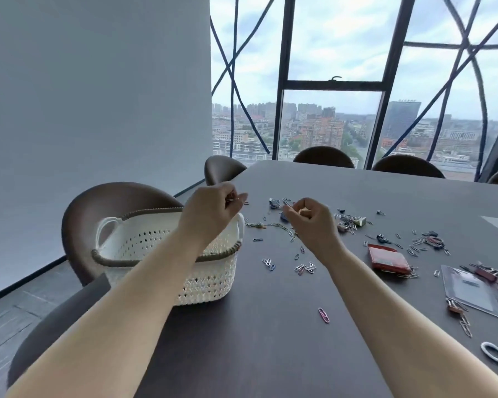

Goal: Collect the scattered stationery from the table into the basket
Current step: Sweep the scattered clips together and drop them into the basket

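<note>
A white perforated basket [156, 242] with a brown rim stands on the dark table's [270, 340] left edge. My left hand [210, 211] hovers over the basket's far right corner, fingers pinched on a few paper clips [234, 199]. Just right of the basket, my right hand [311, 222] is raised above the table, closed on paper clips; a chain of clips [282, 226] hangs from it to the tabletop. Loose paper clips [304, 267] lie scattered below my right hand, and a pink clip [323, 315] lies nearer me.
A red box [388, 258], a clear plastic sleeve [469, 288], binder clips [485, 273], rubber bands [494, 352] and more clips [429, 242] cover the table's right side. Brown chairs [112, 202] stand behind the basket and along the far edge.
</note>
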